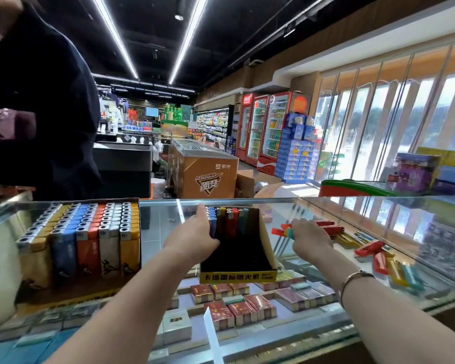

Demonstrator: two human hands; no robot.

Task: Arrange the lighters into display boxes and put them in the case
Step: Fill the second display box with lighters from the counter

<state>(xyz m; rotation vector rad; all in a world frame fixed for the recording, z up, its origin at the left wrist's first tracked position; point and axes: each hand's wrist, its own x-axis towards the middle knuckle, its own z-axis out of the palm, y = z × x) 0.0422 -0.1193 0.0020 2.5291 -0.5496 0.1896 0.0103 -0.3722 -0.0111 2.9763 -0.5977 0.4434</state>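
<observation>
Left hand (192, 239) is at the left edge of the black box (238, 254) on the glass surface (378, 206), fingers wrapped round the upright lighters (226, 222) lined up along its far end. The nearer part of that box is bare.

Right hand (311, 239) is just right of the box, fingers curled round a small bunch (286, 231) of red and teal ones. More loose lighters (373, 249) lie scattered right of those fingers. A full box (82, 245) sits well left of the left fingers. Cigarette packs (237, 308) show under the glass.
</observation>
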